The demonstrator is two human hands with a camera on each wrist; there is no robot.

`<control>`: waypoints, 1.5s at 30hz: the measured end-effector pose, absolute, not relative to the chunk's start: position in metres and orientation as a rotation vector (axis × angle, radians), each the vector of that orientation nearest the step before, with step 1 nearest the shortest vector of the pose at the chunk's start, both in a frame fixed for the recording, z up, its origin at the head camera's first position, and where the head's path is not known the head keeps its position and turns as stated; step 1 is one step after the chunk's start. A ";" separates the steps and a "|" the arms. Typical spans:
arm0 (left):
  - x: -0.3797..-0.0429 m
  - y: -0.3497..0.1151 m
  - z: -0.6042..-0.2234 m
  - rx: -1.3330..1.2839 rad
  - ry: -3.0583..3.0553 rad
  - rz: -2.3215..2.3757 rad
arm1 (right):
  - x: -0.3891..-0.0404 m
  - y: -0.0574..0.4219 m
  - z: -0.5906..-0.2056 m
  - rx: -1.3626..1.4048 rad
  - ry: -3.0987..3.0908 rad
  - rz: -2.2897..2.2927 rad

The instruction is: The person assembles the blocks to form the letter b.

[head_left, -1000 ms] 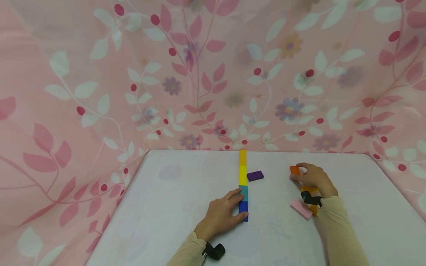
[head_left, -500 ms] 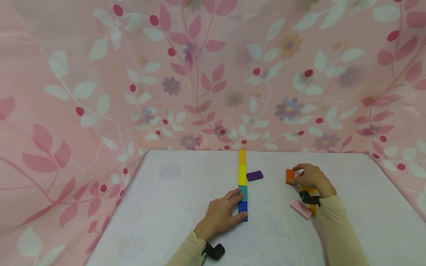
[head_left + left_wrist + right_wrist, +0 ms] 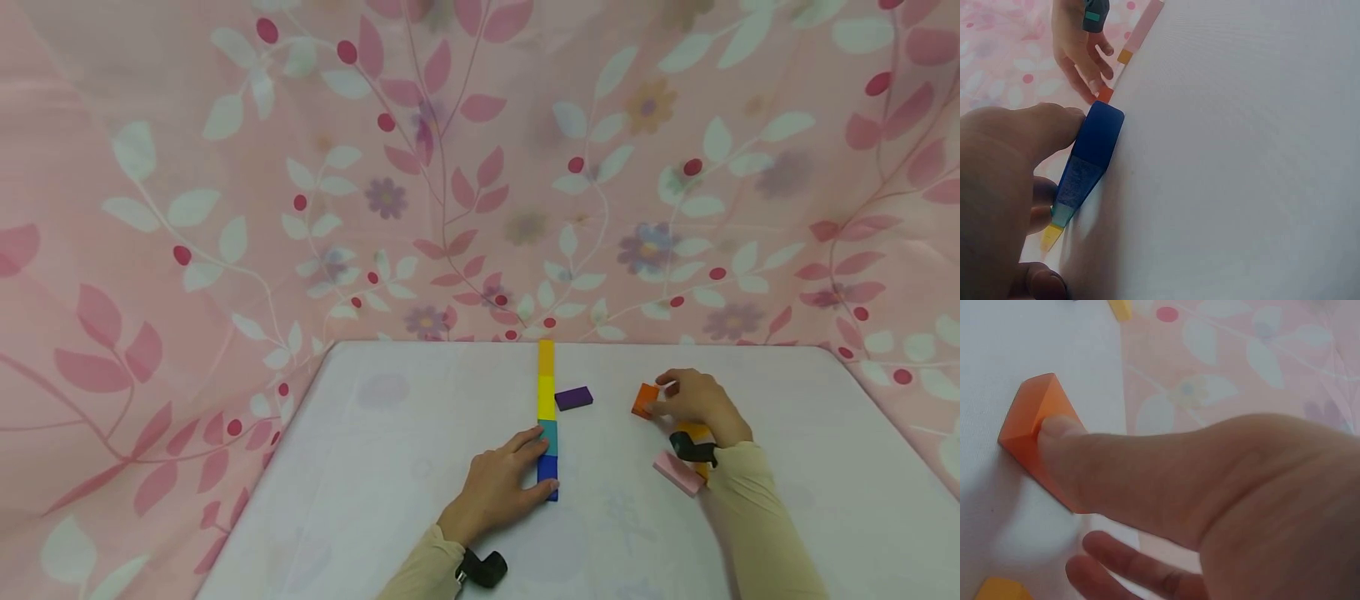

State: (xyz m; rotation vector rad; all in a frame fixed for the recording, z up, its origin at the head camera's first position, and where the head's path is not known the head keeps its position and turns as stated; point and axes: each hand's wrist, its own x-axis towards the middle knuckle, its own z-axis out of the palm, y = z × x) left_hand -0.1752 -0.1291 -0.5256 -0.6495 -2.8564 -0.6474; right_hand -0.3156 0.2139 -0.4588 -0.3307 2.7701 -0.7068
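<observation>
On the table point(image 3: 375, 450), we see a row point(image 3: 547, 408) of gold, yellow, teal and dark blue blocks running from the far edge towards the near side. The left hand point(image 3: 495, 482) rests its fingers and thumb, spread apart, along the teal and dark blue ones, we judge to keep them straight. Right of the row and nearer the far edge, the right hand point(image 3: 697, 400) appears to pinch the orange block point(image 3: 642, 400) between thumb and index finger, likely to control its angle. A purple block point(image 3: 573, 399) lies beside the row; a pink block point(image 3: 677, 473) lies below the right wrist. We find no readable brand, label or writing.
</observation>
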 end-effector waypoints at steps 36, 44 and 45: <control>-0.177 -0.130 -0.529 -0.663 -2.833 -0.661 | -0.308 0.172 -0.471 -0.313 2.826 -0.665; -0.177 -0.130 -0.529 -0.660 -2.843 -0.664 | -0.307 0.173 -0.469 -0.299 2.835 -0.667; -0.177 -0.130 -0.529 -0.658 -2.850 -0.665 | -0.306 0.173 -0.469 -0.291 2.837 -0.663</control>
